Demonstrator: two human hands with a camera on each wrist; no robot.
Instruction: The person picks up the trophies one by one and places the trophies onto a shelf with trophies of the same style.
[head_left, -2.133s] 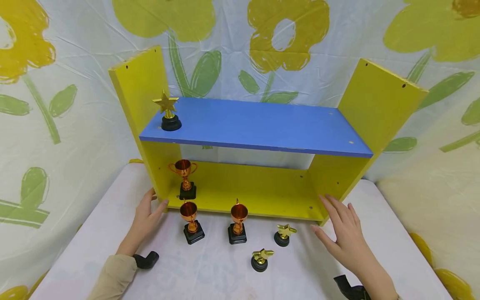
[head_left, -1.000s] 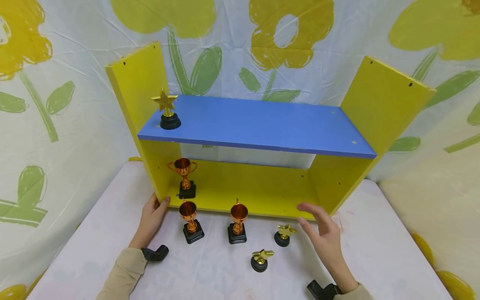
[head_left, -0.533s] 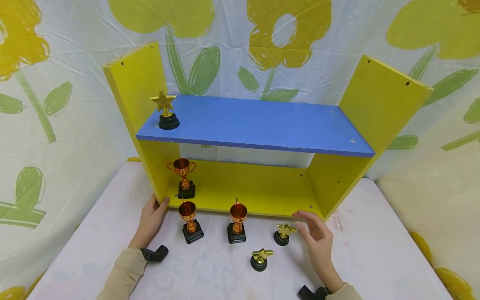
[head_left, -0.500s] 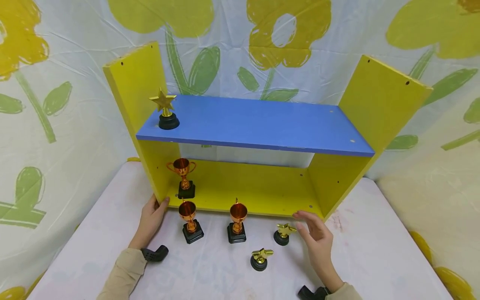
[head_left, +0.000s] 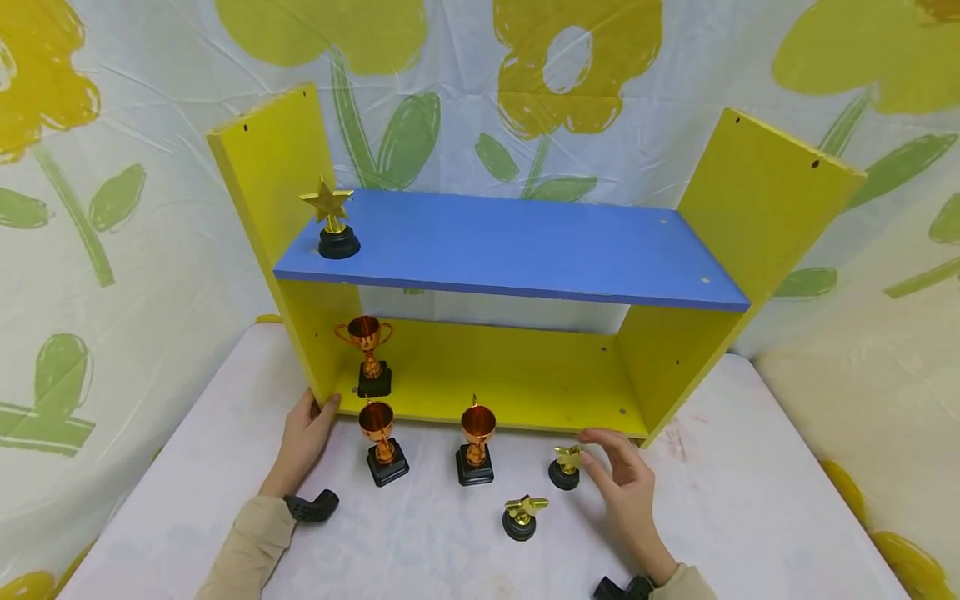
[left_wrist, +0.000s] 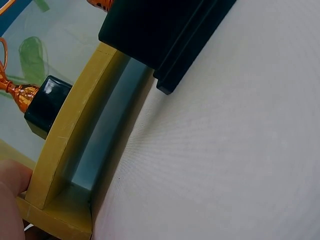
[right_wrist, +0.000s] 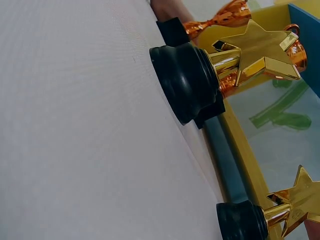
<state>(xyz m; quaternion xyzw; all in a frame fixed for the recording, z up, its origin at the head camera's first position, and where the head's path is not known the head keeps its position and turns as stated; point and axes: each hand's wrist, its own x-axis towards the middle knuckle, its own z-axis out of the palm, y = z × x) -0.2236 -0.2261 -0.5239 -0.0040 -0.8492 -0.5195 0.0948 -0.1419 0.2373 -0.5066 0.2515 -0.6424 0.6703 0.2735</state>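
Observation:
My left hand [head_left: 306, 433] grips the lower left corner of a yellow-and-blue shelf [head_left: 510, 246], its thumb [left_wrist: 14, 175] against the front edge. My right hand [head_left: 626, 479] is at a gold star trophy [head_left: 566, 472] on the table, thumb touching the star and index finger above it, a gap showing between them. A second star trophy [head_left: 521, 518] stands nearer the front. Two copper cup trophies [head_left: 476, 446] stand upright before the shelf, one of them to the left. Another copper cup [head_left: 370, 358] is on the bottom board, and a star trophy [head_left: 337, 221] on the blue board.
The white-covered table [head_left: 420, 550] runs around the shelf. Behind hangs a flower-printed cloth [head_left: 450, 108], with more cloth at both sides. The shelf's right side panel [head_left: 765, 200] rises just beyond my right hand. Black devices [head_left: 313, 506] sit on both wrists.
My right hand left the shelf's lower right corner and came left and down to the star trophy. My left hand closed in on the left corner. The trophies have stayed in place.

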